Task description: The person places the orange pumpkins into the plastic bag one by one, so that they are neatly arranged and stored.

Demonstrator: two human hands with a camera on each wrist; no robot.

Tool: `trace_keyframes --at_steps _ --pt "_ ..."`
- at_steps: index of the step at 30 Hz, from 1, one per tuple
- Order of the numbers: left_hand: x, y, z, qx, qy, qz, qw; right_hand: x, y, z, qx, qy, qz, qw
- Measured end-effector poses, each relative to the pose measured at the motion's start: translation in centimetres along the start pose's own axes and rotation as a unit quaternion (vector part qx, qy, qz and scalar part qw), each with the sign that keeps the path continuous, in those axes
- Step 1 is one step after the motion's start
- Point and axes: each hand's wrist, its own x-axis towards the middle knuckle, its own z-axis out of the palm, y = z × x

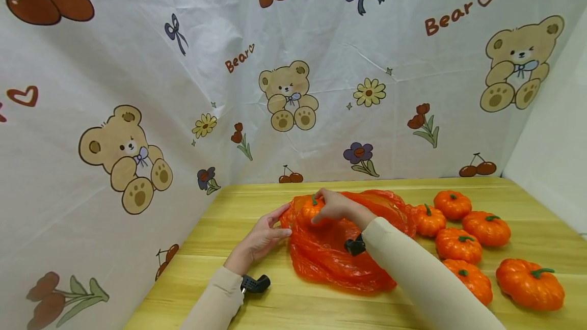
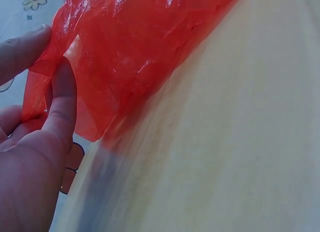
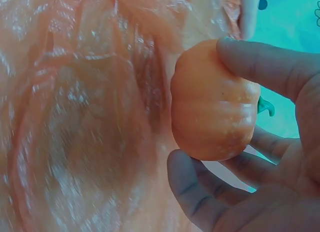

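A small orange pumpkin (image 1: pixel 310 211) with a green stem is in my right hand (image 1: pixel 338 205), above the red plastic bag (image 1: pixel 341 270). In the right wrist view, thumb and fingers grip this pumpkin (image 3: pixel 212 109) from opposite sides. My left hand (image 1: pixel 262 236) holds the bag's left edge. The left wrist view shows the thin red film of the bag (image 2: pixel 135 56) between the thumb and fingers of the left hand (image 2: pixel 40 137). The bag lies crumpled on the table with its mouth spread; what is inside it is hard to make out.
Several more orange pumpkins (image 1: pixel 486 228) sit on the wooden table (image 1: pixel 257 294) right of the bag, the nearest touching or close to its edge. One pumpkin (image 1: pixel 529 284) stands at the far right. A patterned cloth (image 1: pixel 321 157) hangs behind the table and along its left side.
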Motion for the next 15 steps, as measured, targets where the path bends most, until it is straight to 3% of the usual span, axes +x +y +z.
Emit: trace_keyframes --at_steps 15 --pt "-0.2 0.3 -0.2 -0.006 0.009 -0.001 0.9999 1.4 0.1 2.6 0.013 0.065 0.027 0.9975"
